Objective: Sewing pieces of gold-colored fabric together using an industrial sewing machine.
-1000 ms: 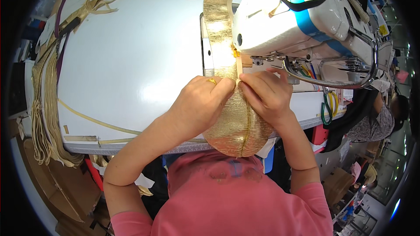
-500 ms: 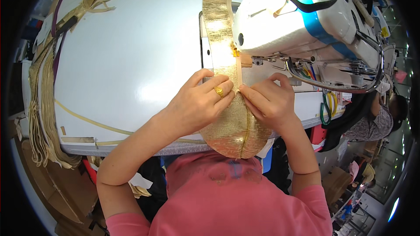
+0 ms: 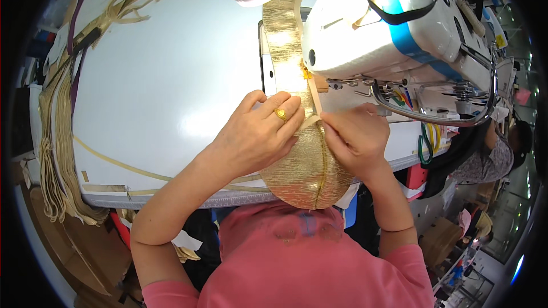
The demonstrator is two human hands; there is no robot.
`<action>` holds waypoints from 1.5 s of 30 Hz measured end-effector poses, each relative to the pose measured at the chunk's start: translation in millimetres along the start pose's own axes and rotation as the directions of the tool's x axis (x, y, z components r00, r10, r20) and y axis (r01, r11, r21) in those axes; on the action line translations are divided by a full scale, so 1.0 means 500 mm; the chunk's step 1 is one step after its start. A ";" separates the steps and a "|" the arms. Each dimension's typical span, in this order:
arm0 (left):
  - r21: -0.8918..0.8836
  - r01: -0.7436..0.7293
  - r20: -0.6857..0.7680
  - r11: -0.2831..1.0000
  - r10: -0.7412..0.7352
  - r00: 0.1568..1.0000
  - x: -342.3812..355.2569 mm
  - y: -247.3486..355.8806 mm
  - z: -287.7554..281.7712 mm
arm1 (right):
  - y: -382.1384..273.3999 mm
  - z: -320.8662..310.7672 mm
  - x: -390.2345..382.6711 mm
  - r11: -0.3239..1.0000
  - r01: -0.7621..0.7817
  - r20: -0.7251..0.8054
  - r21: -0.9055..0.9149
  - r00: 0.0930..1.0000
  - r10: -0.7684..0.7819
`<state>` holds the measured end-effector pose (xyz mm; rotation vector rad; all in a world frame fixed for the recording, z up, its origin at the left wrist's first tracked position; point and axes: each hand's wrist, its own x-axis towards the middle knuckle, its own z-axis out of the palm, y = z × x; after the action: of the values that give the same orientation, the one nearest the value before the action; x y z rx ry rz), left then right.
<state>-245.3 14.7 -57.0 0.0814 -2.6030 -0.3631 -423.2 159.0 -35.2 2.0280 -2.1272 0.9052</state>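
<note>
A: Near edge — where did the shiny gold ribbed fabric piece (image 3: 308, 171) sit?

B: Draped over the white table (image 3: 171, 80) rim. Left hand (image 3: 254, 137) lay flat on it, fingers together. Right hand (image 3: 354, 137) pinched a thin beige tape strip (image 3: 313, 100).

A: Beyond?

B: White sewing machine (image 3: 388, 34), fabric running under it.

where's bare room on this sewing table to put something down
Bare white table between the beige strips at its left edge and the left hand. Crowded by the gold fabric, both hands and the sewing machine.
</note>
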 end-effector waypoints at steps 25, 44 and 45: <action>-0.003 0.012 0.105 1.000 -0.012 0.994 0.001 -0.008 -0.009 | -0.012 0.014 -0.003 0.992 -0.063 -0.004 0.108 0.998 0.063; 0.026 -0.012 0.140 1.000 0.009 0.990 0.006 -0.011 -0.012 | -0.015 0.043 -0.022 0.963 0.167 0.014 -0.209 0.986 -0.168; 0.035 -0.012 0.141 0.999 0.007 0.990 0.006 -0.011 -0.011 | -0.015 0.043 -0.021 0.962 0.172 0.012 -0.210 0.985 -0.174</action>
<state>-245.0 7.6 -52.4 0.0568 -2.7491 -0.3302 -407.6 158.7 -54.9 2.0591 -1.9120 0.6322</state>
